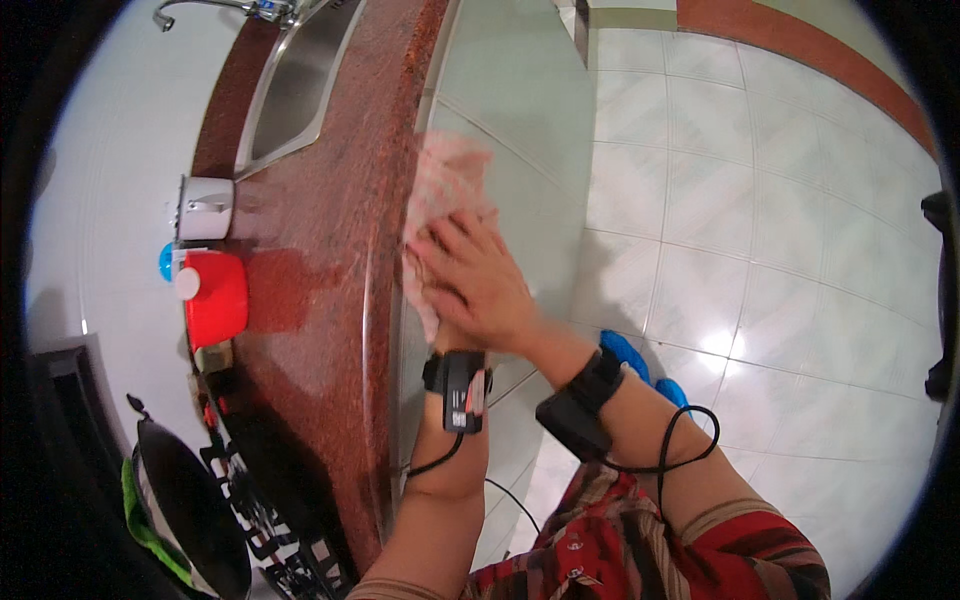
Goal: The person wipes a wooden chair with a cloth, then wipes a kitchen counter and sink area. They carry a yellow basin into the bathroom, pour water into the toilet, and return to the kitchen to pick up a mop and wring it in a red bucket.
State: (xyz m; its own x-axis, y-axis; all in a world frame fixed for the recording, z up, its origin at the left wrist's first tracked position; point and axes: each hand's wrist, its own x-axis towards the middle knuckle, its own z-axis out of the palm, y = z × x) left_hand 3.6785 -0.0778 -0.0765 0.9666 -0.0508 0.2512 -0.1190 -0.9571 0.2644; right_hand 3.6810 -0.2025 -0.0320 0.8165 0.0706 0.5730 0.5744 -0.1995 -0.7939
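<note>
A pink patterned cloth [452, 172] hangs between my hands, beside the front edge of the red granite countertop [330, 225]. My right hand [476, 281] lies over the cloth with its fingers spread a little, crossing above my left hand. Most of my left hand [450, 337] is hidden under the right hand and the cloth; only the part near its wrist shows plainly. How its fingers sit on the cloth cannot be seen. Black devices with cables are strapped to both wrists.
Along the wall stand a white metal pot [208, 208], a red plastic container [219, 296] and a gas stove [262, 510] with a dark pan [191, 510] beside it. A steel sink [300, 90] is set into the counter's far end. Pale cabinet fronts [517, 127] drop to the tiled floor [705, 187].
</note>
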